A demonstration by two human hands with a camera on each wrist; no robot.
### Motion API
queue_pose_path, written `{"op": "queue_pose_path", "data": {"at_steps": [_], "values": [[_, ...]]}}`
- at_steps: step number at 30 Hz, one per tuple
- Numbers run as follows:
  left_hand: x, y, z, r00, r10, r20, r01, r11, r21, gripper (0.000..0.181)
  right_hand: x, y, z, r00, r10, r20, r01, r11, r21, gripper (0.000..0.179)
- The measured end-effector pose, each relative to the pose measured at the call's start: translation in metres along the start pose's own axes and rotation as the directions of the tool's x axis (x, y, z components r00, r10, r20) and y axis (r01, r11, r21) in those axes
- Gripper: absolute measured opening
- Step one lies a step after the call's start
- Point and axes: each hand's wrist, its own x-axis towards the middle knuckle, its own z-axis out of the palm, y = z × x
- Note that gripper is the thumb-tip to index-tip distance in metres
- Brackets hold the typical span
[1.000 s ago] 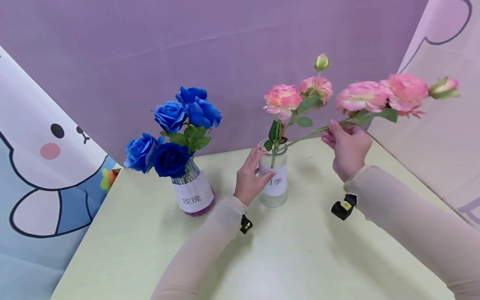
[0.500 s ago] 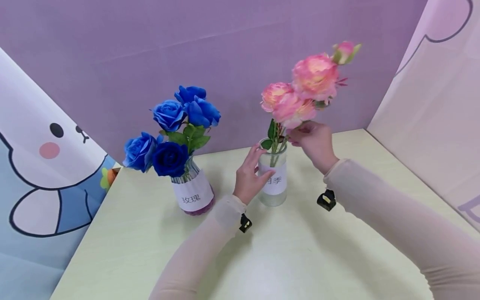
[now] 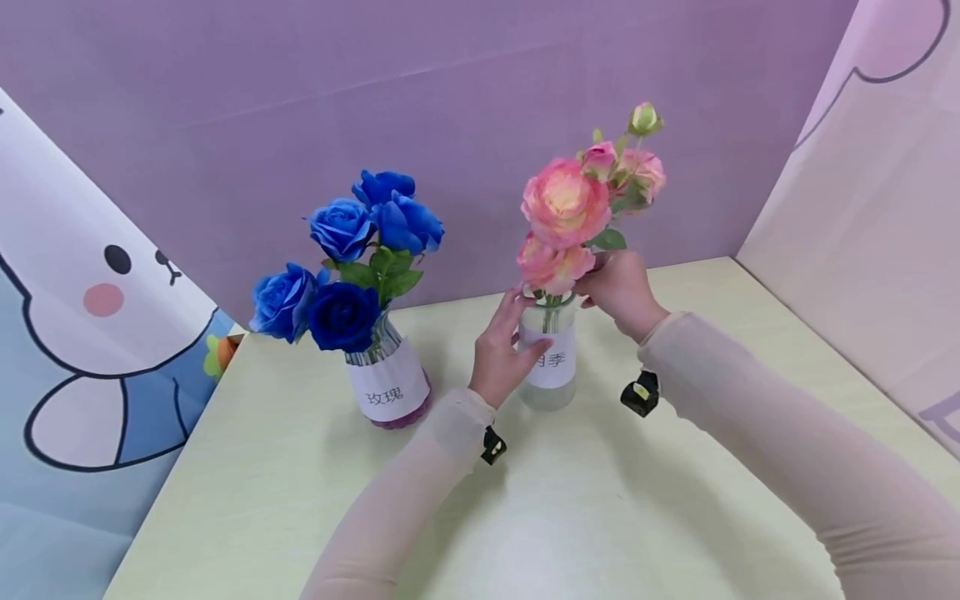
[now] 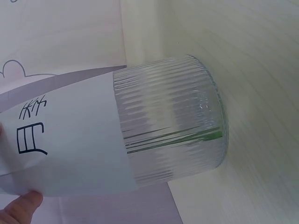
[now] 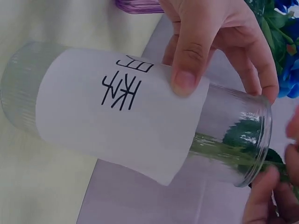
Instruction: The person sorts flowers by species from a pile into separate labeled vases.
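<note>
A clear ribbed glass vase (image 3: pixel 548 398) with a white paper label (image 5: pixel 117 112) stands on the table. My left hand (image 3: pixel 501 357) grips it near the mouth, thumb on the label and fingers round the far side. Pink artificial flowers (image 3: pixel 566 204) rise from it, with a pale green bud at the top. At the rim my right hand (image 3: pixel 621 293) pinches a flower stem; blossoms partly hide its fingertips in the head view. Green stems (image 5: pixel 217 149) show inside the glass, and one reaches close to the vase's base in the left wrist view.
To the left stands a second labelled vase (image 3: pixel 386 393) with a purple base, holding several blue roses (image 3: pixel 341 229). A purple backdrop (image 3: pixel 465 100) rises behind the pale table (image 3: pixel 570 517). Printed cartoon panels (image 3: pixel 97 333) flank both sides.
My right hand has moved left and lowered the pink flower stem into the vase; its blossoms have swung from leaning right to standing above the mouth. The left hand has stayed on the vase.
</note>
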Motion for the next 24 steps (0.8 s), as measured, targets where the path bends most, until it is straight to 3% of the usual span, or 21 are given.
{"op": "queue_pose_path", "data": {"at_steps": [6, 12, 15, 19, 24], "values": [[-0.001, -0.001, -0.001, 1.0, -0.009, 0.011, 0.009, 1.0, -0.015, 0.061, 0.002, 0.002, 0.002, 0.999, 0.025, 0.045, -0.026, 1.0, 0.011, 0.026], [-0.002, 0.0, -0.003, 0.999, -0.042, 0.035, 0.042, 0.999, -0.024, 0.067, -0.002, 0.005, 0.001, 0.979, 0.119, 0.163, -0.13, 0.989, 0.063, 0.033], [-0.004, 0.001, -0.006, 0.995, -0.072, 0.07, 0.075, 0.996, -0.04, 0.068, -0.006, 0.008, 0.0, 0.971, 0.151, 0.187, -0.17, 0.981, 0.092, 0.036], [-0.008, 0.004, -0.016, 0.989, -0.096, 0.115, 0.103, 0.993, -0.057, 0.07, -0.012, 0.013, -0.001, 0.971, 0.157, 0.182, -0.176, 0.98, 0.091, 0.045], [-0.015, 0.013, -0.043, 0.976, -0.072, 0.203, 0.062, 0.997, 0.055, 0.067, -0.021, 0.027, -0.01, 0.971, 0.125, 0.205, -0.13, 0.992, 0.01, 0.058]]}}
